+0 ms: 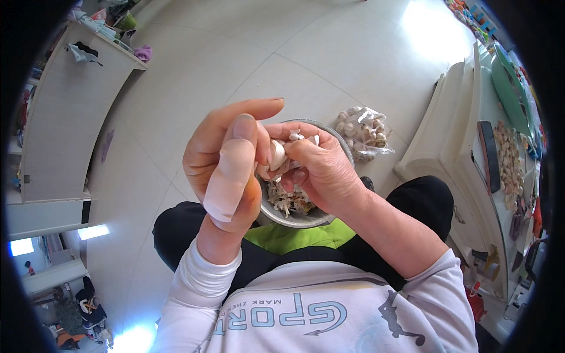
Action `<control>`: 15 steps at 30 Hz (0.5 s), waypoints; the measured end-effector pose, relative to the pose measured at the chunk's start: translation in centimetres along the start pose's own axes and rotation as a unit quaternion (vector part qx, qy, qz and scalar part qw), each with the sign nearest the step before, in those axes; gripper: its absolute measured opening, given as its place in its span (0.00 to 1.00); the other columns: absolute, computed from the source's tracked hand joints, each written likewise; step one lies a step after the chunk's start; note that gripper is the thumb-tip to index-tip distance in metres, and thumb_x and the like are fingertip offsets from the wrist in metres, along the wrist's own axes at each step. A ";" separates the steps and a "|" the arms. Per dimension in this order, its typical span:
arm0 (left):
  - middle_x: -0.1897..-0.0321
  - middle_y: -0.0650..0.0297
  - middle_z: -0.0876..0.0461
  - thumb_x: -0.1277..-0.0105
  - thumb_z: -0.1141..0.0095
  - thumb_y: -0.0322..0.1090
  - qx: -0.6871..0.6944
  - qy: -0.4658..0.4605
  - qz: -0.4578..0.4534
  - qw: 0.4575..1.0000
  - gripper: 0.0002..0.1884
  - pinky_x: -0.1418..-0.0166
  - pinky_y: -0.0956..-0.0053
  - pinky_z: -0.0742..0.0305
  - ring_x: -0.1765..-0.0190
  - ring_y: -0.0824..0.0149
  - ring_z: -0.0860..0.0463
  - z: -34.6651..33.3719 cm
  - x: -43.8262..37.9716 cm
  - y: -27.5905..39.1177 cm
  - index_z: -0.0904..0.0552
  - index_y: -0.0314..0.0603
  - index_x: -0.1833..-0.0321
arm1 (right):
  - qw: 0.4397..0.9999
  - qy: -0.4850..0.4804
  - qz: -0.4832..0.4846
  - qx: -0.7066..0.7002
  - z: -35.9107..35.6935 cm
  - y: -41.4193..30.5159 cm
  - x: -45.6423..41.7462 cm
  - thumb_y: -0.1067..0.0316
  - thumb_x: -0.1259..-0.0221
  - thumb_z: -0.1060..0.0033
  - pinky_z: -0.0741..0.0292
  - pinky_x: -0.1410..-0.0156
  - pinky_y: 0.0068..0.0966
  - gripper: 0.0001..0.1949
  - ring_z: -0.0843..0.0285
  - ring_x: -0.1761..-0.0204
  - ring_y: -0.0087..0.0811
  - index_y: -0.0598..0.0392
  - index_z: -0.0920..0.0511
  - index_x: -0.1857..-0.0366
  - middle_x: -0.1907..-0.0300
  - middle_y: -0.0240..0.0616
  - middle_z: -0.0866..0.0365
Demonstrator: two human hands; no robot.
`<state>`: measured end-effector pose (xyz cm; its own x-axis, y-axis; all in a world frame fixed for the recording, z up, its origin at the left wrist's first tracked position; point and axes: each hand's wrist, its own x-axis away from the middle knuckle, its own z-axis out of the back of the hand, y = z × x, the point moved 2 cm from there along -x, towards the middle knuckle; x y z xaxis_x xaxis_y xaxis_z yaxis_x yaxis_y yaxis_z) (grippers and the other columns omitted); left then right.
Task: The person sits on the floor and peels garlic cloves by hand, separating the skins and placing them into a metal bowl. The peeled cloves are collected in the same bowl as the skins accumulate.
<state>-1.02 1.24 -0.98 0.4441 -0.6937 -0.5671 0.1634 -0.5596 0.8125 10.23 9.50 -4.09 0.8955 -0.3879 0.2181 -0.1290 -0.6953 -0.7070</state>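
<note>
A partly peeled garlic bulb is held between my two hands above a metal bowl. My left hand grips the bulb from the left, with a pale bandage or finger cover around its thumb and the index finger raised. On the other side, my right hand has its thumb and fingers on the bulb and its loose papery skin. Below them, the bowl holds a heap of garlic skins. My fingers hide part of the bulb and the bowl's far left rim.
A clear plastic bag of garlic bulbs lies on the tiled floor beyond the bowl. At right, a pale table bears a phone-like dark slab, many loose garlic cloves and a green basin. A white cabinet stands at left.
</note>
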 end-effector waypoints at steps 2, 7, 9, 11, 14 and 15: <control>0.54 0.56 0.15 0.30 0.43 0.50 -0.002 0.011 0.008 1.000 0.25 0.69 0.83 0.32 0.71 0.80 0.28 -0.1 0.0 0.0 0.19 0.27 0.50 | 1.000 -0.009 0.012 0.014 0.2 0.2 -0.2 0.66 0.31 0.54 0.27 0.68 0.16 0.16 0.17 0.64 0.21 0.61 0.21 0.46 0.60 0.37 0.16; 0.60 0.58 0.18 0.27 0.48 0.44 -0.019 0.044 0.029 0.998 0.21 0.69 0.82 0.34 0.73 0.80 0.30 -0.4 -0.1 0.5 0.18 0.27 0.51 | 1.000 -0.005 -0.013 0.007 0.0 0.1 -0.2 0.66 0.30 0.55 0.30 0.68 0.16 0.16 0.20 0.65 0.18 0.59 0.20 0.47 0.61 0.34 0.16; 0.75 0.64 0.28 0.27 0.53 0.40 -0.039 0.052 0.019 0.998 0.19 0.71 0.81 0.41 0.77 0.78 0.35 -1.2 -0.3 0.6 0.17 0.28 0.54 | 0.999 0.011 -0.012 0.027 0.1 -0.1 0.0 0.66 0.30 0.55 0.30 0.68 0.16 0.16 0.20 0.66 0.18 0.59 0.20 0.47 0.62 0.35 0.16; 0.86 0.69 0.34 0.27 0.57 0.38 -0.053 0.058 0.016 0.997 0.19 0.72 0.80 0.45 0.79 0.78 0.38 -1.3 -0.4 0.8 0.16 0.29 0.55 | 1.000 -0.012 -0.006 0.000 -0.1 -0.1 -0.1 0.66 0.30 0.54 0.29 0.67 0.15 0.16 0.20 0.65 0.19 0.60 0.21 0.46 0.61 0.34 0.16; 0.85 0.69 0.35 0.28 0.57 0.37 -0.052 0.062 0.024 0.996 0.19 0.72 0.80 0.45 0.79 0.78 0.38 -1.3 -0.2 0.8 0.16 0.28 0.56 | 0.999 -0.037 0.008 -0.037 0.1 0.3 -0.1 0.65 0.31 0.49 0.28 0.66 0.15 0.16 0.20 0.63 0.20 0.60 0.22 0.45 0.61 0.34 0.16; 0.85 0.69 0.35 0.28 0.57 0.37 -0.053 0.069 0.016 0.996 0.19 0.72 0.80 0.45 0.79 0.78 0.38 -1.2 -0.3 0.7 0.16 0.28 0.56 | 0.999 -0.035 0.015 -0.029 -0.1 0.3 -0.1 0.65 0.32 0.46 0.27 0.65 0.15 0.16 0.20 0.63 0.20 0.61 0.22 0.45 0.60 0.34 0.16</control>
<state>0.05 1.60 -0.11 0.5655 -0.6377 -0.5230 0.2356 -0.4828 0.8434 10.05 9.30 -4.28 0.9183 -0.3675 0.1475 -0.1797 -0.7186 -0.6718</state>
